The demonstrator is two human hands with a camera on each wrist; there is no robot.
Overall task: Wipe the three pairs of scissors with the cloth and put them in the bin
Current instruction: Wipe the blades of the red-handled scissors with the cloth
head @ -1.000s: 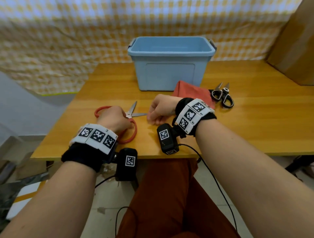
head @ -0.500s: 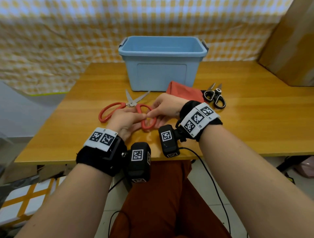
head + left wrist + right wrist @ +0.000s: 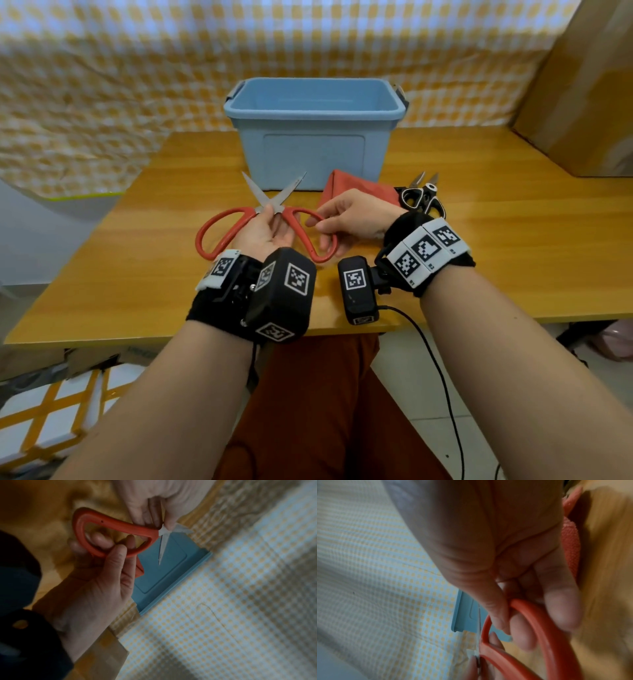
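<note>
Both hands hold the red-handled scissors (image 3: 265, 219) over the table, its blades spread in a V toward the blue bin (image 3: 315, 137). My left hand (image 3: 274, 214) lies palm up and pinches the scissors at the pivot (image 3: 163, 530). My right hand (image 3: 317, 228) grips the right handle loop (image 3: 539, 609), with fingers through it and the thumb on the rim. The folded red cloth (image 3: 359, 190) lies in front of the bin, partly behind my right hand. Black-handled scissors (image 3: 424, 202) lie to the right of the cloth. No third pair is in view.
The wooden table (image 3: 496, 240) has bare surface on the right and left. A large cardboard box (image 3: 589, 96) stands at the back right. A yellow checked curtain (image 3: 137, 68) hangs behind the table. The table's front edge is just below my wrists.
My left hand has turned palm up and taken the red scissors at the pivot. The scissors have swung so the blades point at the bin, and they are spread wider.
</note>
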